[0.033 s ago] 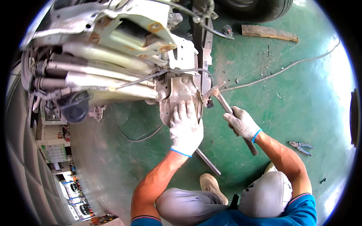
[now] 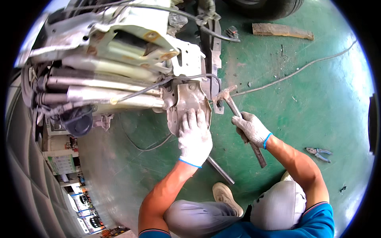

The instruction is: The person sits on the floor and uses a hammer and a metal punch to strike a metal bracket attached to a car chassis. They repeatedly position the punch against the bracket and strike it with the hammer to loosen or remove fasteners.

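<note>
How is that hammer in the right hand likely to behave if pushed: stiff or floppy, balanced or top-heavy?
The hammer should probably be stiff, as its straight shaft looks like metal. It may feel top-heavy, since the head sits crosswise at one end. It might twist, though the right hand grips around mid-shaft.

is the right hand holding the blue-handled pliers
No, the gloved right hand grips a hammer, while the blue-handled pliers lie apart from it on the green floor.

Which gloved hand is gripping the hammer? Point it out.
The right hand, its fingers curled around the handle of the hammer. The left hand, by contrast, rests outstretched on the metal bracket.
</note>
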